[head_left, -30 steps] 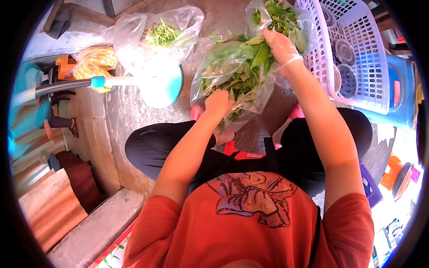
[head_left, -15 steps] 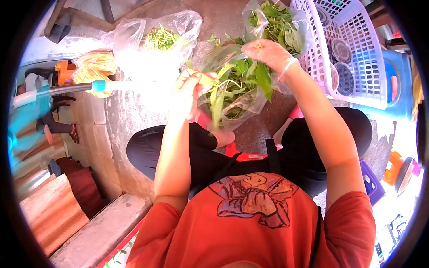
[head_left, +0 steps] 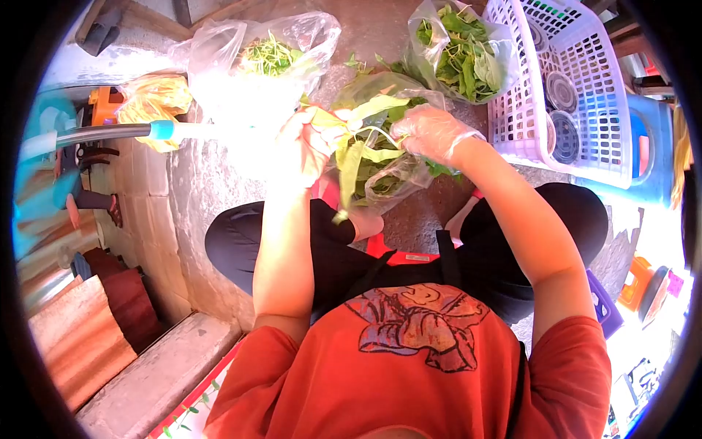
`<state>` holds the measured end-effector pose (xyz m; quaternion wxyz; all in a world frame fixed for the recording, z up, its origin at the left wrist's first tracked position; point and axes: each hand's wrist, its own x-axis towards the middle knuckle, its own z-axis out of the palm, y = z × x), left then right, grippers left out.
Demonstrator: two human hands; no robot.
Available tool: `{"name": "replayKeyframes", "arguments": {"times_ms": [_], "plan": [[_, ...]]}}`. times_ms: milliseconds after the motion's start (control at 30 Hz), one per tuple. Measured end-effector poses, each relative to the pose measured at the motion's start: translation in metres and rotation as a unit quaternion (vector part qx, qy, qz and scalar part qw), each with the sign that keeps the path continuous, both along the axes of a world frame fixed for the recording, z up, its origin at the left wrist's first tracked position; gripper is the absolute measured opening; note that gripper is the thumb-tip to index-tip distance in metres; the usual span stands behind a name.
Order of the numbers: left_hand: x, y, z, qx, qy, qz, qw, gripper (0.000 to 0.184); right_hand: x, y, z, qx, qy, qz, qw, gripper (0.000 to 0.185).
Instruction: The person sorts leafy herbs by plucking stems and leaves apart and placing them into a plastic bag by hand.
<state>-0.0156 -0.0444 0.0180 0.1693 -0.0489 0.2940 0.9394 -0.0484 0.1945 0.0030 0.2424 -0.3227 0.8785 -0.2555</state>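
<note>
Right fingers (head_left: 412,130) nearer — yellow-green sprig (head_left: 351,168)

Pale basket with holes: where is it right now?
In the head view, the basket is at the upper right, between a bag of leaves and a blue plastic object.

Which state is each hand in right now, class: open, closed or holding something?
Left hand: closed, holding a leafy sprig.
Right hand, gloved: curled at the sprig's stem; whether it grips cannot be told.
</note>
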Motion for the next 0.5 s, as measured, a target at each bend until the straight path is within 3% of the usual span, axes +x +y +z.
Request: {"name": "replayKeyframes", "arguments": {"times_ms": [67, 133, 167, 267, 300, 400, 467, 500], "plan": [[0.0, -0.004, 0.0, -0.179, -0.013, 0.061, 0.982, 0.015, -0.006, 0.002, -0.004, 0.005, -0.026, 0.012, 1.0, 0.028], [0.0, -0.001, 0.005, -0.408, -0.033, 0.154, 0.9, 0.011, -0.011, 0.007, 0.012, 0.021, -0.049, 0.003, 0.999, 0.027], [0.001, 0.006, 0.005, -0.585, 0.02, 0.238, 0.775, 0.017, -0.011, 0.009, 0.018, 0.038, -0.048, -0.01, 0.998, 0.024], [-0.001, 0.007, 0.018, -0.755, 0.318, 0.314, 0.48, 0.022, -0.006, 0.013, 0.035, 0.048, -0.017, -0.007, 0.999, 0.022], [0.001, 0.016, 0.033, -0.723, 0.381, 0.235, 0.526, 0.024, -0.005, 0.012, 0.038, 0.032, -0.019, -0.002, 0.999, 0.022], [0.007, 0.041, 0.026, -0.68, 0.364, 0.023, 0.636, 0.025, -0.005, 0.008, 0.041, -0.02, -0.02, 0.009, 1.0, 0.021], [0.015, 0.051, 0.011, -0.599, 0.248, -0.066, 0.758, 0.033, -0.007, 0.008, 0.039, -0.058, -0.016, 0.001, 0.998, 0.021], [0.015, 0.053, 0.01, -0.609, 0.256, -0.096, 0.745, 0.029, -0.008, 0.009, 0.04, -0.069, -0.013, -0.008, 0.997, 0.021]]}}
